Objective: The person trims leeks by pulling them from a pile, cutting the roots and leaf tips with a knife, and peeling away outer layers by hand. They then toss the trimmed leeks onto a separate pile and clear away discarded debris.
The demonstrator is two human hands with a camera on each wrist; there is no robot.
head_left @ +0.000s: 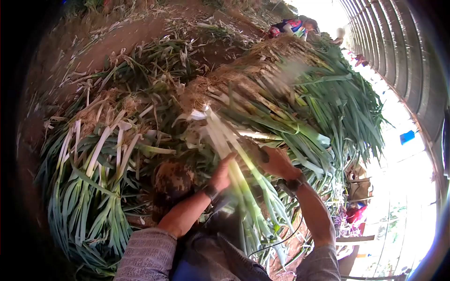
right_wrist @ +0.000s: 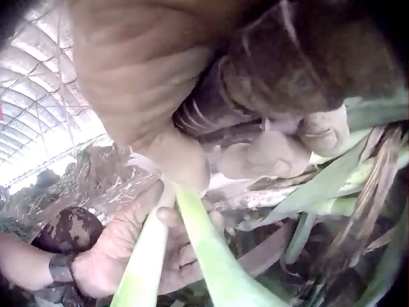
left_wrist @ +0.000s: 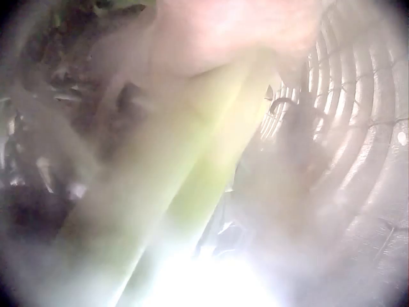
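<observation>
My left hand (head_left: 222, 175) grips leeks (head_left: 240, 182) by their pale shafts, roots pointing away and green leaves hanging toward my lap. Seen from the right wrist, the left hand (right_wrist: 137, 240) lies under two of the stalks (right_wrist: 211, 249), its fingers behind them. The left wrist view is hazy, with blurred stalks (left_wrist: 185, 160) running down from the hand (left_wrist: 223, 35). Close beside the leeks is my right hand (head_left: 277, 162), its thumb (right_wrist: 182, 166) overlapping one stalk. Dark banded wraps (right_wrist: 275, 64) cover its fingers; the fingertips are bare. I cannot tell whether it grips a stalk.
A big heap of leeks (head_left: 347, 93) lies ahead to the right, and another bundle (head_left: 96, 164) to the left. Loose leaves cover the soil (head_left: 131, 42). Another person (head_left: 295, 27) is at the far end. A ribbed greenhouse wall (head_left: 398, 42) curves along the right.
</observation>
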